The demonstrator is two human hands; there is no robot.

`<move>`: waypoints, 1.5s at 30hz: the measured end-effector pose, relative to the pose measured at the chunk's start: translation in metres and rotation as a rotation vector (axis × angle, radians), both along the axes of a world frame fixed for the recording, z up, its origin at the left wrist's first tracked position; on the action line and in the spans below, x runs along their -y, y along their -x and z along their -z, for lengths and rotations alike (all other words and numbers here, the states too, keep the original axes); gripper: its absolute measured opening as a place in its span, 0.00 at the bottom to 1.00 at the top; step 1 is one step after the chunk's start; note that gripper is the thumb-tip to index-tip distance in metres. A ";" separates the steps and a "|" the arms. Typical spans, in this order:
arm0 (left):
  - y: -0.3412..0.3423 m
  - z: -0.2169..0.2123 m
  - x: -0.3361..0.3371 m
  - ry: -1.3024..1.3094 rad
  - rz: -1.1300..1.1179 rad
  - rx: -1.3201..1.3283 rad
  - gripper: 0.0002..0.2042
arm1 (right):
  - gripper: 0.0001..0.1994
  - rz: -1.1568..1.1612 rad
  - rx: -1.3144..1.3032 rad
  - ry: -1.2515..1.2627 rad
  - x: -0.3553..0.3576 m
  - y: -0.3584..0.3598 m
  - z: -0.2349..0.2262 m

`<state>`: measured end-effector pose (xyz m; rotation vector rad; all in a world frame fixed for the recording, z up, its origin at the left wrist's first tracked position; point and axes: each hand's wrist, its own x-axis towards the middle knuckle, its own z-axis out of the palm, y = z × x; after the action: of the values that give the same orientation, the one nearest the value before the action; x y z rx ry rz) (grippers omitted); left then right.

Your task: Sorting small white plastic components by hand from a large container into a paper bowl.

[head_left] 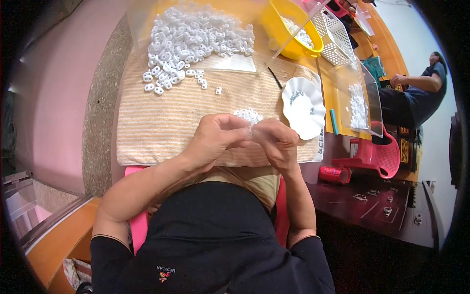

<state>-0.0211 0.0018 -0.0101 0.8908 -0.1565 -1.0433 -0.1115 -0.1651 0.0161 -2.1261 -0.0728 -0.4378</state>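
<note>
My left hand (pixel 218 134) and my right hand (pixel 278 142) meet over the striped towel (pixel 161 127), close to its near edge. Thumb and fingers are pinched together on both. A tiny whitish bit shows between the fingertips, too small and too covered to name. Just beyond the fingertips lies a small heap of white plastic pieces (pixel 248 114). Right of my right hand stands a white wavy-rimmed dish (pixel 313 120) holding small grey bits. Farther off, a large pile of white oval two-hole pieces (pixel 196 36) spills from a clear tray (pixel 235 63) onto the towel.
A thin black tool (pixel 275 77) lies left of the dish, a teal stick (pixel 334 121) right of it. Beyond are a yellow basin (pixel 279 32), a white perforated basket (pixel 334 36) and a clear box (pixel 374 105) of white pieces. A pink stool (pixel 374 154) and another person (pixel 426 93) are at right.
</note>
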 end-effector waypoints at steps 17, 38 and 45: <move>0.000 -0.001 0.000 0.026 0.040 -0.007 0.08 | 0.03 0.024 -0.180 -0.324 -0.003 0.007 0.008; 0.003 0.006 0.001 -0.013 0.023 0.180 0.07 | 0.05 0.052 -0.295 -0.428 -0.004 0.011 0.014; 0.007 0.004 -0.001 -0.037 0.002 0.352 0.08 | 0.09 0.084 -0.360 -0.541 -0.010 0.011 0.005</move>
<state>-0.0278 0.0027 -0.0138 1.1040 -0.4341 -0.8863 -0.1220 -0.1546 0.0107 -1.6436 0.3104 -0.0967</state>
